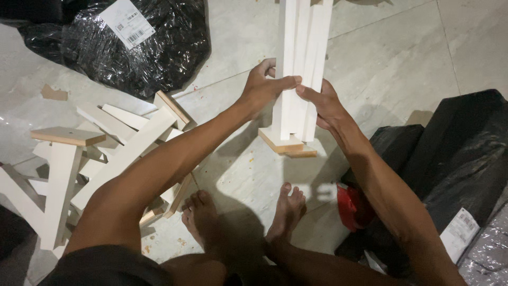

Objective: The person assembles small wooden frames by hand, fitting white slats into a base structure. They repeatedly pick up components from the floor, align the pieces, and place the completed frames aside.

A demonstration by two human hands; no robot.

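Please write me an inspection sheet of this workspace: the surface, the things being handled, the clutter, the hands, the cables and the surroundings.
Surface: pale tiled floor, with small crumbs and stains.
Things in hand: bundle of white wooden slats, upright, lower ends on the floor.
Clutter: pile of white wooden pieces at left; cardboard scrap.
Hands: left hand and right hand both grip the bundle.
Cables: nothing seen.
Surroundings: black plastic bag with label upper left; black wrapped packages at right; red object beside them; bare feet.

Dim overhead light, hard shadows on floor [381,58], sharp focus.
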